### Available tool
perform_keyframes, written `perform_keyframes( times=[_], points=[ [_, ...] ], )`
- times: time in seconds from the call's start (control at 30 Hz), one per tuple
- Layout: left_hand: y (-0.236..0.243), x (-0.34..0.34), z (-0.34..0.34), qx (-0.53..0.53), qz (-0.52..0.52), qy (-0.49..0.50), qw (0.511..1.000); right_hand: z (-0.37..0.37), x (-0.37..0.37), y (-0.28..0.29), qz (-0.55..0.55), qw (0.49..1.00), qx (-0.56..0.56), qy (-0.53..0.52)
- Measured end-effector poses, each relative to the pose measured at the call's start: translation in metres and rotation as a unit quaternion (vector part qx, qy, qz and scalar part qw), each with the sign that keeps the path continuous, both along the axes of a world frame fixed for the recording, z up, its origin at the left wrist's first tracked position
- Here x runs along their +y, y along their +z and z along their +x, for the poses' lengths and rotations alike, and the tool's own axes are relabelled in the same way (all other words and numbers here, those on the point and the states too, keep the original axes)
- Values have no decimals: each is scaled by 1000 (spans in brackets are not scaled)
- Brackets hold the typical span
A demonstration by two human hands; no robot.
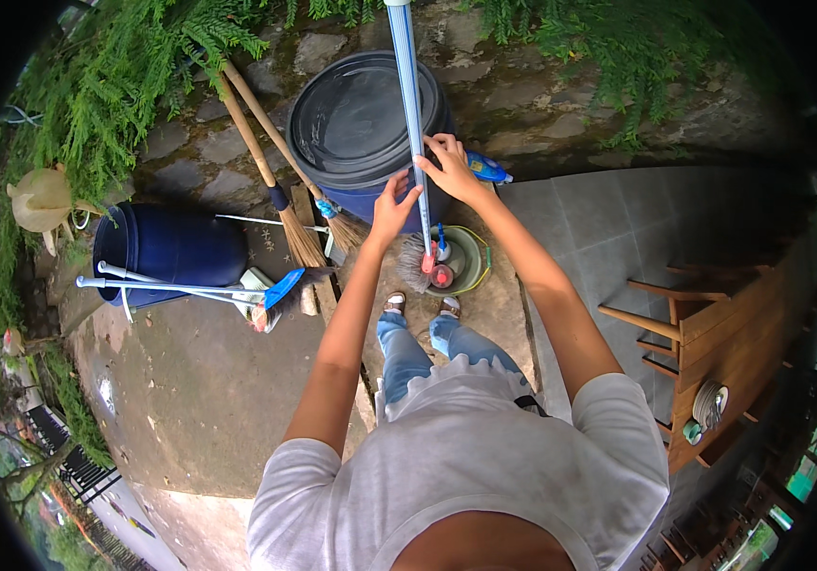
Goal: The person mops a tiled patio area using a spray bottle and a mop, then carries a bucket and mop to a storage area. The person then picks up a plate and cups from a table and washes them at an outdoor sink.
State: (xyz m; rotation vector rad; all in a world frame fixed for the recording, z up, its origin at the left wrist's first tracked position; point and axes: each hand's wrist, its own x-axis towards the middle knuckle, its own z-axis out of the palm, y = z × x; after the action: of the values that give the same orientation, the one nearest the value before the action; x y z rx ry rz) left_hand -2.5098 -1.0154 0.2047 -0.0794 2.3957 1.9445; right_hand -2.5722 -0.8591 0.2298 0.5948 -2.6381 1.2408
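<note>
A mop with a long blue-and-white striped handle [408, 86] stands upright in front of me. Its grey stringy head [413, 265] hangs at the left rim of a grey-green bucket [473, 271] by my feet. My right hand [451, 173] is at the handle, thumb across it and the other fingers curled loosely to its right. Just lower, on the handle's left side, my left hand [392, 209] has its fingers apart; whether it touches the handle is unclear. Inside the bucket are a red-capped bottle [442, 276] and a blue-topped bottle [442, 249].
Beyond my hands stands a dark-lidded blue barrel [361, 124], with a blue packet [489, 168] beside it. Brooms [261, 143] lean to the left. Another blue barrel [175, 252] lies near long-handled tools [170, 285]. A wooden table [737, 352] is at right.
</note>
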Motion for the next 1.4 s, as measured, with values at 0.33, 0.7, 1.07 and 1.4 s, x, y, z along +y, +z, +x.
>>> perform_keyframes(
  times=[0.33, 0.7, 1.07, 1.4],
  points=[
    [1, -16, 10, -47, 39, -16, 998, 3, -2, 1, -44, 999, 7, -21],
    [-8, -34, 14, -6, -24, 76, 997, 13, -46, 23, 27, 998, 47, 18],
    [-9, -40, 13, -2, -1, 64, 998, 19, -34, 14, 13, 1000, -5, 22],
    [-5, -36, 21, -30, 5, 72, 997, 17, -22, 9, -22, 999, 34, -32]
  ],
)
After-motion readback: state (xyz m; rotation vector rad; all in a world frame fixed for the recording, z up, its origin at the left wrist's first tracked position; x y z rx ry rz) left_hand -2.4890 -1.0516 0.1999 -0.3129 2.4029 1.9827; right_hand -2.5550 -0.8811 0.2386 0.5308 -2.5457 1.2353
